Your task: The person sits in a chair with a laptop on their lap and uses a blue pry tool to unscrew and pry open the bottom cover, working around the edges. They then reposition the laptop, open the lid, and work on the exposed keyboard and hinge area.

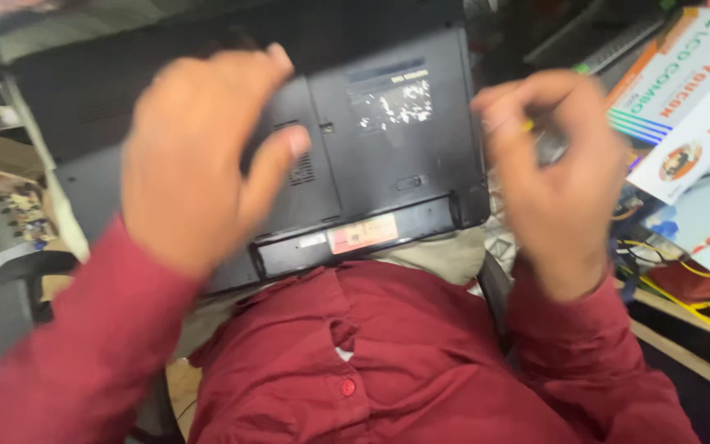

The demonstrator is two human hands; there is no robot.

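Both hands, left (195, 160) and right (556, 177), apart, seemingly empty, above upturned black laptop (388, 156).

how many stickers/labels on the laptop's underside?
3: a scratched silvery one on the upper panel, a small white one and a reddish one along the laptop near edge. Hands may hide more.

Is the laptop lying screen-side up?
No. The laptop lies bottom up, showing its vent grille, panel covers and stickers, with the left hand resting on it.
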